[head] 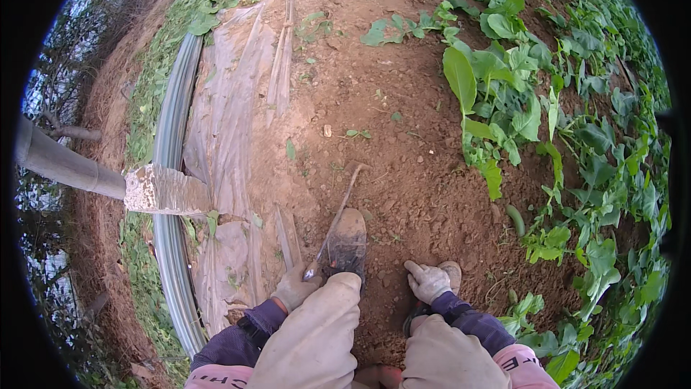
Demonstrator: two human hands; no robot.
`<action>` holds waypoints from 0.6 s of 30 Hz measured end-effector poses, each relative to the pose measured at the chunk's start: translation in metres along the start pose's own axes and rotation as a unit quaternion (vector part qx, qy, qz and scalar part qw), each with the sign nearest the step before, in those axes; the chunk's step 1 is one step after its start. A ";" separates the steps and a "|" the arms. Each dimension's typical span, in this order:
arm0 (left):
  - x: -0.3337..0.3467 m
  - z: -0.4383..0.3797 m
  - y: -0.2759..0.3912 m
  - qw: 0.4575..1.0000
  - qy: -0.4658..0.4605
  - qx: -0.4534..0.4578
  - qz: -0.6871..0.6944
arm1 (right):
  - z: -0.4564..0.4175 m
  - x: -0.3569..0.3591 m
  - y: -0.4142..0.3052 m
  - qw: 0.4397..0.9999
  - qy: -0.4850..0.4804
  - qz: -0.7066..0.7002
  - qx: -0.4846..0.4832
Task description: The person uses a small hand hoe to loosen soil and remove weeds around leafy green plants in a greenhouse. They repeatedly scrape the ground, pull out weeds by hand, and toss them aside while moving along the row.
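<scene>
My left hand point(296, 287), in a pale work glove, grips the handle of a thin hooked metal hand tool point(341, 210). The tool's shaft slants up past my left shoe point(348, 240), and its bent tip lies over the brown soil point(399, 173). My right hand point(430, 282), gloved too, hangs low beside my right shoe point(452, 274). One finger of it points left and the others look curled; its palm is hidden. Both forearms come past my bent knees in dark sleeves.
Leafy green plants point(518, 76) spread along the right, with a green elongated fruit point(515, 220) on the soil. To the left lie plastic sheeting point(227, 97) and a ribbed hose-like bundle point(175, 103). A concrete post point(167, 189) with a pole point(70, 159) juts across it.
</scene>
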State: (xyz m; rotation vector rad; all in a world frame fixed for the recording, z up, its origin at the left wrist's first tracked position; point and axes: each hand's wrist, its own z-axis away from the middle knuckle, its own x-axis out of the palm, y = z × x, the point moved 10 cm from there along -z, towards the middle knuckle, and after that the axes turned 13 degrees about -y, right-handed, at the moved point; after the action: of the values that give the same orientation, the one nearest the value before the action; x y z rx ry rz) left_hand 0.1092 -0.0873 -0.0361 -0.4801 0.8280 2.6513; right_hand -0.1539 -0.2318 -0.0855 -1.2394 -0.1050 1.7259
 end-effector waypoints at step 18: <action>-0.030 -0.073 0.115 0.993 -0.028 0.042 0.106 | 0.004 -0.006 0.004 1.000 0.010 -0.013 0.009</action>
State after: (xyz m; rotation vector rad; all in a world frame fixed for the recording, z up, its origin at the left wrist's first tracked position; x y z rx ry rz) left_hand 0.1058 -0.2265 -0.0246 -0.3103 1.0193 2.7928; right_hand -0.1593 -0.2365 -0.0814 -1.2372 -0.0917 1.6882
